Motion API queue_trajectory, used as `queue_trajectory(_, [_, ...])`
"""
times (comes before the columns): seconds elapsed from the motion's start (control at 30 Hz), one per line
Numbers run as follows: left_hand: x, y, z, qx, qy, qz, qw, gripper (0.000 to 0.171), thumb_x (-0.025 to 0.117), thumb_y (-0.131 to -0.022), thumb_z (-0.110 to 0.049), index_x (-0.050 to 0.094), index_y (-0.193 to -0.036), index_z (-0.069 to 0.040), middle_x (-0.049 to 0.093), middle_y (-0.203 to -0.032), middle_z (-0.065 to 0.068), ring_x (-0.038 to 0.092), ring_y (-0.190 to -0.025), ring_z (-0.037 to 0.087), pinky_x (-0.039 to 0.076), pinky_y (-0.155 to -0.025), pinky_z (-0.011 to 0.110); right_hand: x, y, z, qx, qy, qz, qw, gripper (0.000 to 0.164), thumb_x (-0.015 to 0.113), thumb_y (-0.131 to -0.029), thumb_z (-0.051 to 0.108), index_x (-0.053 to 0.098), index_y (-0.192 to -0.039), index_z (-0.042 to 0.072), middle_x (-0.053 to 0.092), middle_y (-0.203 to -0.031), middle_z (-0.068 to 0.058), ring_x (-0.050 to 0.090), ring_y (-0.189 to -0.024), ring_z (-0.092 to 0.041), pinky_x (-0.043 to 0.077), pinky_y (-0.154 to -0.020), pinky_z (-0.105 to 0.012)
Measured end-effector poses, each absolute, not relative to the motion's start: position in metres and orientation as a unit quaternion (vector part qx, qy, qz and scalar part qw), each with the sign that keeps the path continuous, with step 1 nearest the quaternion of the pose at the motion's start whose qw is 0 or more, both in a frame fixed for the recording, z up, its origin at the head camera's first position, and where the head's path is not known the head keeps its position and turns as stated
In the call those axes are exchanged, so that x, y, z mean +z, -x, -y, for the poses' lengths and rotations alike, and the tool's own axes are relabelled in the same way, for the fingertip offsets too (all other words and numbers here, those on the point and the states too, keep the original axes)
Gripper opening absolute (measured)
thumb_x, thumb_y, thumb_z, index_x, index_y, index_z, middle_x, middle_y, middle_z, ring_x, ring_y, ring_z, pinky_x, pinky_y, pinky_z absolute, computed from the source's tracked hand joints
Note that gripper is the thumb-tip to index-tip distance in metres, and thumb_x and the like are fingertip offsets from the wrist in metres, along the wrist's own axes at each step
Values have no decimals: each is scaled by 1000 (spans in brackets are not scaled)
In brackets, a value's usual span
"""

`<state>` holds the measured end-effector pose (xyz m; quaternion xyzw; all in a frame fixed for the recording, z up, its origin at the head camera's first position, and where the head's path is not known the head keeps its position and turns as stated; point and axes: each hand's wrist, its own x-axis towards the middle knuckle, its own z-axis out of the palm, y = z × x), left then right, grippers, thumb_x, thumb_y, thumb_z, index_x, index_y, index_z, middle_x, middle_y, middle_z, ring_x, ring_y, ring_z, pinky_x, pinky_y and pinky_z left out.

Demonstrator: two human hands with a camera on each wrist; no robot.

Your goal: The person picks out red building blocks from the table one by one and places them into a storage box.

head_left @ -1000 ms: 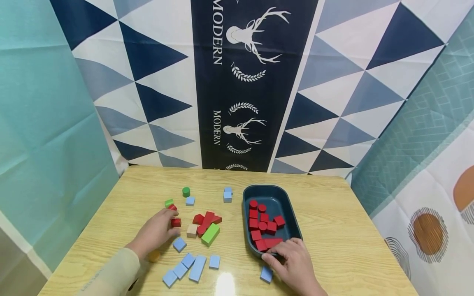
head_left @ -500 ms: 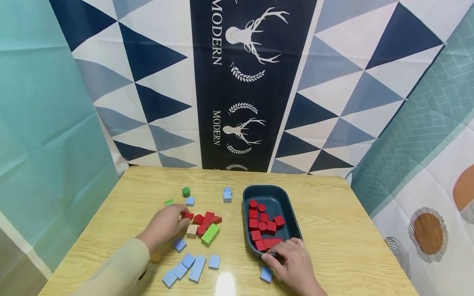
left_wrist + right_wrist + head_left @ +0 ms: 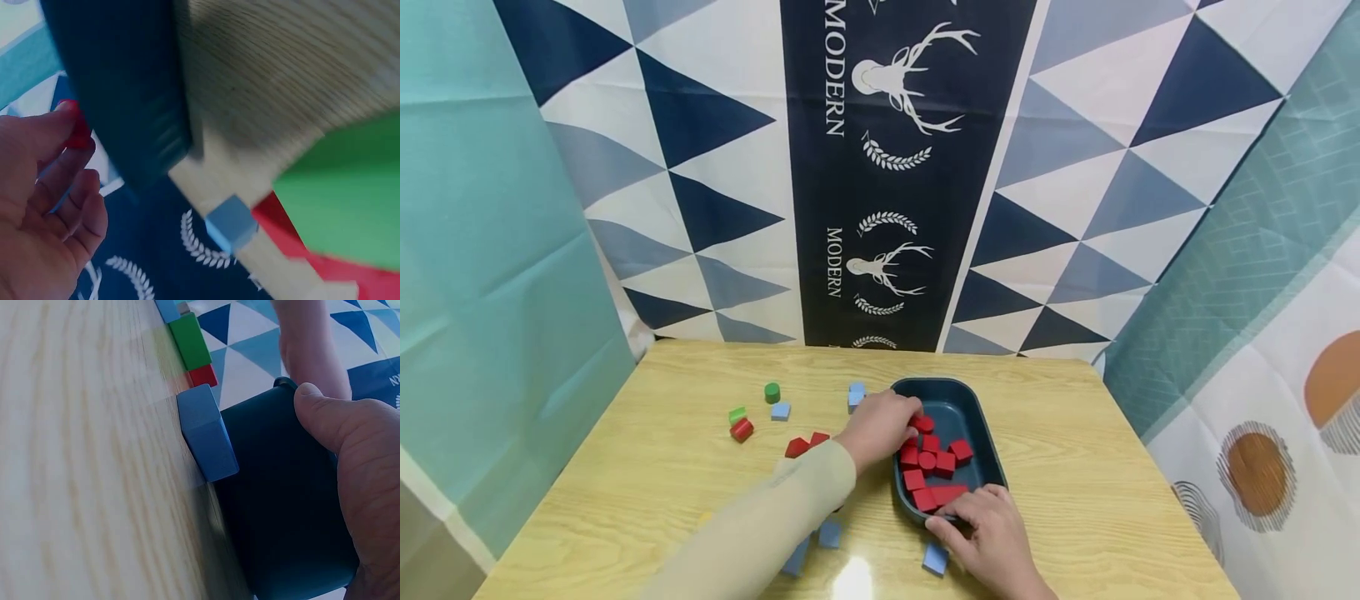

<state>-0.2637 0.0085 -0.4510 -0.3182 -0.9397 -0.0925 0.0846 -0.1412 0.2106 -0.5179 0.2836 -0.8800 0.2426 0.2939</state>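
Note:
My left hand (image 3: 880, 425) is over the left rim of a dark teal tray (image 3: 953, 417). Between its thumb and fingertips it pinches a small red block (image 3: 79, 128), beside the tray wall in the left wrist view. Several red blocks (image 3: 945, 464), cubes and round ones among them, lie inside the tray. At the near end, my right hand (image 3: 988, 533) grips the rim, thumb (image 3: 315, 412) on the outer side in the right wrist view. A blue block (image 3: 936, 559) lies on the table just in front of the tray.
On the wooden table's left lie a red cylinder (image 3: 742, 430), a light green piece (image 3: 737, 414), a green cylinder (image 3: 772, 392) and a blue block (image 3: 781, 412). Two blue blocks (image 3: 856, 398) are left of the tray. My left sleeve (image 3: 767, 525) partly covers other blocks.
My left hand first moved from the left-hand red pieces toward the middle pile, then rightward to the tray with a red block. The right hand has stayed on the rim.

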Motion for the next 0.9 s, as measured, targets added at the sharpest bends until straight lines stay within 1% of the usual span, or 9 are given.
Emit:
queue_trajectory(0.1, [-457,271,-22,-58,331,938,82,14,75,-89,-28,73,-102,-24,66,-93,-6,54,-83,11,53,-73,28,-519,141,-210,244,-288,877,297,15,80,-79,42,69,-75,32,61,-72,23,51,-65,3,40,-74,-42])
queue_trajectory(0.2, [-461,277,-30,-28,341,935,93,9,72,-91,-22,76,-99,-27,63,-93,-5,53,-83,11,52,-75,26,-519,141,-210,244,-290,875,301,15,80,-79,41,69,-75,32,62,-72,22,52,-65,2,40,-74,-42])
queue_trajectory(0.33, [-467,278,-35,-10,338,936,103,15,70,-93,-18,79,-94,-30,68,-90,-10,55,-81,9,53,-75,24,-519,142,-209,243,-291,876,299,15,80,-79,42,69,-75,32,62,-72,23,52,-66,3,40,-74,-42])
queue_trajectory(0.43, [-470,276,-35,13,340,935,101,12,71,-92,-26,79,-85,-29,70,-81,-14,55,-75,8,53,-72,25,-519,142,-209,242,-292,875,301,15,81,-79,41,69,-75,32,62,-72,22,52,-66,3,40,-74,-42])
queue_trajectory(0.53, [-470,272,-34,34,359,928,97,18,69,-92,-38,77,-78,-29,68,-75,-15,54,-70,8,51,-69,26,-518,142,-209,242,-290,875,302,15,81,-78,40,69,-74,32,62,-72,22,52,-65,3,40,-75,-42])
queue_trajectory(0.63, [-467,269,-29,9,381,919,105,19,67,-93,-41,77,-83,-28,68,-80,-12,52,-74,10,48,-72,28,-517,141,-210,241,-285,878,300,15,81,-79,41,69,-74,32,61,-71,22,52,-65,3,40,-75,-42])
queue_trajectory(0.73, [-463,267,-12,-41,384,913,133,14,66,-95,-34,77,-96,-25,67,-93,-9,51,-86,11,48,-82,29,-517,141,-210,241,-286,879,296,15,80,-79,42,69,-75,33,61,-72,23,52,-65,3,40,-74,-42])
queue_trajectory(0.83, [-456,268,21,-73,356,918,160,14,66,-96,-28,75,-105,-20,66,-104,-4,53,-99,15,48,-91,34,-518,141,-210,242,-287,879,294,15,80,-80,43,69,-75,34,61,-72,24,51,-65,4,40,-74,-41])
queue_trajectory(0.9, [-454,269,52,-82,320,931,157,17,68,-94,-26,73,-108,-16,66,-108,-1,55,-103,18,49,-93,38,-518,141,-211,243,-287,879,294,15,80,-80,43,69,-75,34,61,-72,24,51,-65,4,40,-74,-41])
